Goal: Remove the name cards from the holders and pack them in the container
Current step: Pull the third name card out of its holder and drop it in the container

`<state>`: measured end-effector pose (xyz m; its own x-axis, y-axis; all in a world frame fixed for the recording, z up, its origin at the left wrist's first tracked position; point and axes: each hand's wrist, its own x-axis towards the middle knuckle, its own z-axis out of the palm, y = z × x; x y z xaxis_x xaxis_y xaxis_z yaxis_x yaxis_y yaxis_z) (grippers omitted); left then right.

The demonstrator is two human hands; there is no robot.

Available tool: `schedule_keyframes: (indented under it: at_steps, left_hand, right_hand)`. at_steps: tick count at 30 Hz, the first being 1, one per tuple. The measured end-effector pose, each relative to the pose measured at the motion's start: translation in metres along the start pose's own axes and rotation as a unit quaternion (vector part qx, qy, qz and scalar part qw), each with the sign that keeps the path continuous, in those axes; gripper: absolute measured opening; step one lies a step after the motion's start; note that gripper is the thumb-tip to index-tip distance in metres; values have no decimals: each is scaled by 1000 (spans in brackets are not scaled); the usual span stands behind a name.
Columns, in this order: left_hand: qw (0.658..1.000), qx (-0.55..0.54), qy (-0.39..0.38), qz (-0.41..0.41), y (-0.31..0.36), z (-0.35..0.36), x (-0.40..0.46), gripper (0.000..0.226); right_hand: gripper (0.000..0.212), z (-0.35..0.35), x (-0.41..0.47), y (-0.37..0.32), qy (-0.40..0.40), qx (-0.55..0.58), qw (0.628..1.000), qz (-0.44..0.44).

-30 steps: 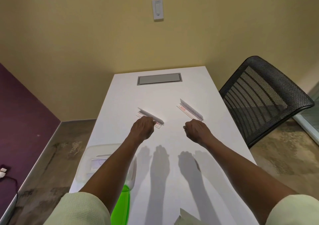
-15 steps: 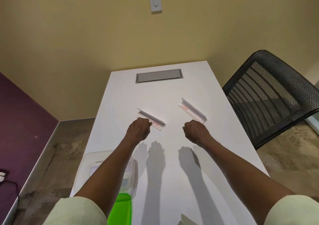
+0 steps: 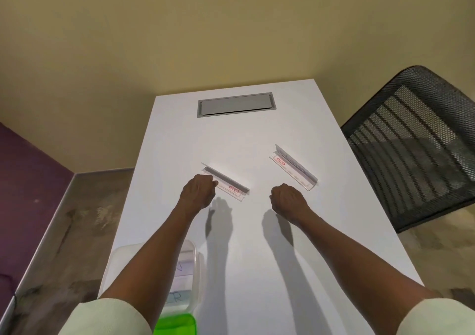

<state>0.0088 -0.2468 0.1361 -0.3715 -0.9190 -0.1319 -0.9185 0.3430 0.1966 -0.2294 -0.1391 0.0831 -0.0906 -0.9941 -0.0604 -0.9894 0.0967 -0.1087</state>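
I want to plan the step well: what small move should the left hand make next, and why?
Probably pinch the near end of the left holder, because the left hand already touches it there. The right hand is curled short of the right holder, touching nothing.

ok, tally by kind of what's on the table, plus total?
Card holders: 2, left, right
Clear container: 1
Green lid: 1
Hands: 2, left hand, right hand
Total: 6
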Motion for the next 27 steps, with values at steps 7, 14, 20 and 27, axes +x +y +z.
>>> schedule_keyframes:
  at_steps: [7, 14, 20, 27]
  left_hand:
    - [1000, -21, 0, -15, -20, 12, 41, 32]
    - [998, -59, 4, -26, -34, 12, 92, 29]
    - [992, -95, -22, -77, -42, 22, 127, 32]
    - [978, -142, -43, -149, -44, 42, 146, 23]
  right_hand:
    - [31, 21, 33, -6, -50, 27, 998, 13]
    - [39, 28, 75, -20, -120, 179, 968, 125]
    - [39, 36, 105, -29, -170, 274, 921, 219]
    - [16, 37, 122, -36, -209, 406, 837, 302]
